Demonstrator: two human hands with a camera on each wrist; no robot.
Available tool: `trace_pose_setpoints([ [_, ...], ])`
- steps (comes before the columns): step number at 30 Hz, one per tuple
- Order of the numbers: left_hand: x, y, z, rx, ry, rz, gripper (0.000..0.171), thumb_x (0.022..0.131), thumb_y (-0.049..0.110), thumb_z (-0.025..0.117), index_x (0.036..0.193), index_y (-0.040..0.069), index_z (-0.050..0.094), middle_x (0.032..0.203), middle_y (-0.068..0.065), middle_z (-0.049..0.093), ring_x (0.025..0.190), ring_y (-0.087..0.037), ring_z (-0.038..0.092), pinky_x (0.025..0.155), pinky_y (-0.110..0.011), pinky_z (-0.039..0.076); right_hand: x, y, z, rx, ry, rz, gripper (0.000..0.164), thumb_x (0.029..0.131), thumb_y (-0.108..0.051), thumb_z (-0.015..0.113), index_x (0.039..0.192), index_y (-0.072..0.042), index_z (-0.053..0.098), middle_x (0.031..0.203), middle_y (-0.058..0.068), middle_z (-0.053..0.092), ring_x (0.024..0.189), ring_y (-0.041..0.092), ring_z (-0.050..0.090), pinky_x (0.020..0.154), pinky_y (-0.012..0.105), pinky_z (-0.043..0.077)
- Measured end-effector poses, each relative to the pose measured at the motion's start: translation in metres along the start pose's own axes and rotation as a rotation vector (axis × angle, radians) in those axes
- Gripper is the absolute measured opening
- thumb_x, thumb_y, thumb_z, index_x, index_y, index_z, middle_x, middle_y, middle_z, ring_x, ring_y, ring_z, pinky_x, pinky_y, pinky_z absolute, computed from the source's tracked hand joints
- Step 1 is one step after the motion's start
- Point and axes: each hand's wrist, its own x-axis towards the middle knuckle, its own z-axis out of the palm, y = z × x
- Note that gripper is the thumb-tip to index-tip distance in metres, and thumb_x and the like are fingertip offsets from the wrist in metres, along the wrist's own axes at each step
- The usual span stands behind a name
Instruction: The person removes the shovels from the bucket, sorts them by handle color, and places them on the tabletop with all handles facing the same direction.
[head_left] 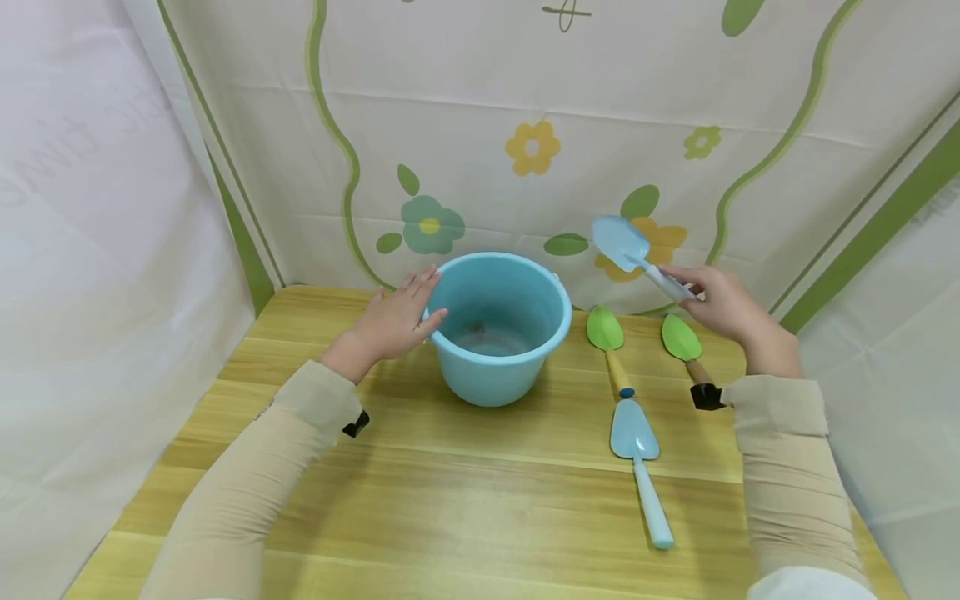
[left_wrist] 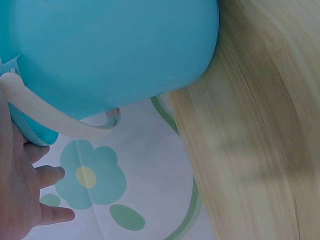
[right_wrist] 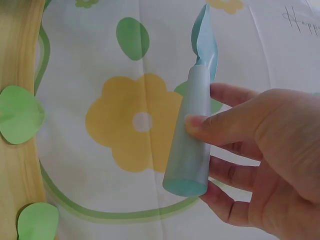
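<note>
A light blue bucket (head_left: 491, 379) stands upright on the wooden table. My left hand (head_left: 397, 321) rests on the left side of its rim with fairly straight, spread fingers; the left wrist view shows the bucket's white handle (left_wrist: 50, 112) hanging beside that hand. Up in the air at the right, my right hand (head_left: 723, 304) pinches a light blue trowel (right_wrist: 192, 130) by its handle between thumb and fingers, blade pointing up and left. Below it lie a green trowel with a yellow handle (head_left: 617, 371) and a second blue trowel (head_left: 633, 429).
Another green trowel (head_left: 681, 337) with a brown handle lies at the right, partly behind the black wrist mount (head_left: 707, 397). A patterned white cloth (head_left: 480, 150) rises right behind the table's back edge. More white cloth (head_left: 90, 292) borders the left side.
</note>
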Motion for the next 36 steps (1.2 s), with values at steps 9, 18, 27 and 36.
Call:
trace_pose_setpoints([
  [9, 0.001, 0.002, 0.001, -0.019, 0.001, 0.001, 0.074, 0.11, 0.049, 0.035, 0.165, 0.007, 0.01, 0.172, -0.008, 0.005, 0.156, -0.036, 0.009, 0.113, -0.075, 0.012, -0.017, 0.016, 0.006, 0.047, 0.034, 0.085, 0.055, 0.097, 0.006, 0.059, 0.151, -0.003, 0.05, 0.134, 0.038, 0.055, 0.109, 0.054, 0.06, 0.079, 0.057, 0.054],
  [18, 0.001, 0.002, -0.001, -0.03, 0.013, 0.007, 0.073, 0.11, 0.049, 0.036, 0.165, 0.007, 0.012, 0.172, -0.009, 0.008, 0.156, -0.036, 0.009, 0.113, -0.075, 0.012, -0.035, 0.021, 0.017, 0.07, 0.043, 0.156, 0.054, 0.1, 0.001, 0.058, 0.153, -0.005, 0.048, 0.133, 0.038, 0.056, 0.111, 0.053, 0.059, 0.076, 0.053, 0.054],
  [27, 0.001, 0.004, -0.004, -0.017, 0.008, 0.014, 0.072, 0.11, 0.047, 0.037, 0.165, 0.006, 0.014, 0.172, -0.01, 0.009, 0.155, -0.037, 0.013, 0.113, -0.075, 0.014, -0.054, 0.026, 0.027, 0.083, 0.057, 0.221, 0.054, 0.1, 0.0, 0.057, 0.153, -0.002, 0.046, 0.135, 0.035, 0.056, 0.112, 0.053, 0.057, 0.076, 0.051, 0.054],
  [36, 0.0, 0.003, -0.003, -0.013, -0.001, 0.011, 0.073, 0.11, 0.048, 0.034, 0.165, 0.006, 0.012, 0.172, -0.011, 0.009, 0.155, -0.037, 0.013, 0.113, -0.075, 0.015, -0.071, 0.035, 0.035, 0.081, 0.093, 0.246, 0.056, 0.1, 0.0, 0.058, 0.154, -0.001, 0.044, 0.13, 0.035, 0.057, 0.108, 0.055, 0.058, 0.067, 0.038, 0.055],
])
